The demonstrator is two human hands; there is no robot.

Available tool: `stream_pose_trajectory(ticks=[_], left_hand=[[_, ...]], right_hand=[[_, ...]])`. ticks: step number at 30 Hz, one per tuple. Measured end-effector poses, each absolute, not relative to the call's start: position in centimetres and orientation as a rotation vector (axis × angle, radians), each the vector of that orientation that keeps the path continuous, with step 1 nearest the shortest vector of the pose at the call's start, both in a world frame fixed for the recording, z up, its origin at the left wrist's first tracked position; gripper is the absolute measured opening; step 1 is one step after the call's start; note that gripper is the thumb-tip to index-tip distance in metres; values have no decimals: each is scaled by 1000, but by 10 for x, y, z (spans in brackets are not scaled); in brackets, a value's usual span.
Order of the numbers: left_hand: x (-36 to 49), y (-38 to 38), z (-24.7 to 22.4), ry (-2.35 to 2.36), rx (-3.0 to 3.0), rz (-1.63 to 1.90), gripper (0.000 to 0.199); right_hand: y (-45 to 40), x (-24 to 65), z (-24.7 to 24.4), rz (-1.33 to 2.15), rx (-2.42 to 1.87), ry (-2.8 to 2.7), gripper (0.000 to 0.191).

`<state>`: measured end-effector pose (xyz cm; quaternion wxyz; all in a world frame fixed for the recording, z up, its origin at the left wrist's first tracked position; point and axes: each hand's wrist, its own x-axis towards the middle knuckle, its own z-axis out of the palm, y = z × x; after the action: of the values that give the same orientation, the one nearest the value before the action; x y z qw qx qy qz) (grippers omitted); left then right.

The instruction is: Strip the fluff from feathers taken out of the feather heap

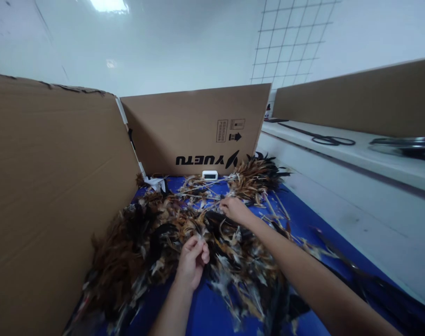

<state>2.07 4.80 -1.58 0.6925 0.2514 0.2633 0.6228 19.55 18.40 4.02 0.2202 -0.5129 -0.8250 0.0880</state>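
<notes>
Loose feathers [243, 247] lay heaped on the blue bench [208, 310], left, right and beyond the left grip [192, 262], which pinched a pale feather [198, 236]. Right grip [237, 211]: at heap's far edge; closure could not be told.

Left hand [193, 259]: bare, fingers slim, knuckles rounded. Left forearm [173, 308]: bare along its visible length, smooth in outline, widening toward the near edge. Right hand [236, 210]: bare, narrowing at the wrist. Right forearm [303, 270]: bare and slender, broadening toward the near right. Nail detail: too small to tell.
</notes>
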Motion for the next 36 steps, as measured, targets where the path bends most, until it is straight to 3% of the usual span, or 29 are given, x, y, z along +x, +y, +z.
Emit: stream_pose_trajectory(ticks=[12, 31, 36], left_hand=[[21, 48, -15, 567, 576, 1382, 25], [14, 40, -6, 500, 579, 1407, 28], [15, 36, -2, 486, 594, 1413, 27]], right_hand=[[159, 243, 80, 321, -1357, -2012, 25], [44, 302, 98, 267, -1584, -1987, 21], [24, 300, 91, 501, -1572, -1891, 19]])
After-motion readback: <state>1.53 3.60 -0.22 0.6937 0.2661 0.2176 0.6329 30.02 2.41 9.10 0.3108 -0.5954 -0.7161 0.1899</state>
